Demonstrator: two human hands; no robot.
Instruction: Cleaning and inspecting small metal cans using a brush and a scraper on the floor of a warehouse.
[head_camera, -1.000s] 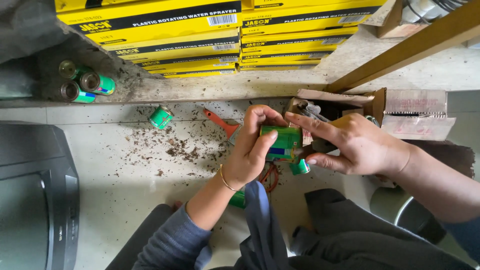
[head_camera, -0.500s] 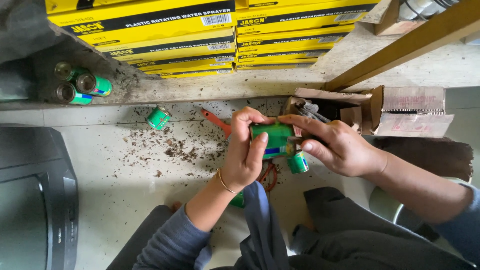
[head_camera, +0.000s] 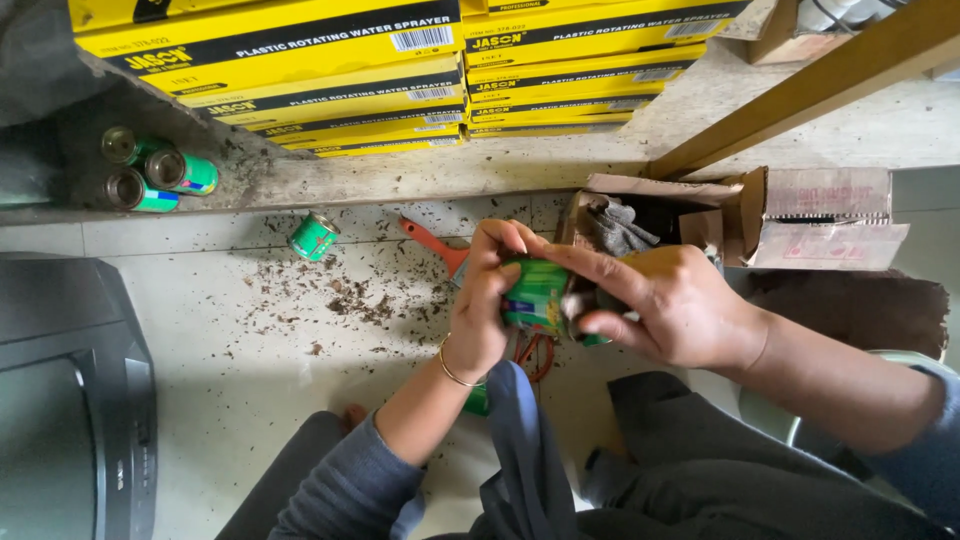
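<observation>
A: Over the gritty floor (head_camera: 250, 340), just right of centre, both hands close on one green can (head_camera: 535, 295). The left hand (head_camera: 488, 300) wraps its left side with the fingers curled over the top; the right hand (head_camera: 665, 300) grips the right end, thumb and forefinger pinched across it.

B: What could slip?

A: I'd guess the can itself. It is held in the air, above the lap, so a loosened grip would drop it onto the floor, perhaps onto the orange-handled tool (head_camera: 435, 245) lying just beyond.

B: And those loose cans?

A: One green can (head_camera: 314, 236) lies on its side to the far left, free to roll if nudged. Three more (head_camera: 155, 170) lie on the ledge, well apart from the hands.

B: Anything closer?

A: The open carton (head_camera: 690, 215) with grey gloves (head_camera: 615, 228) sits just behind the right hand; a quick pull back could knock it.
</observation>
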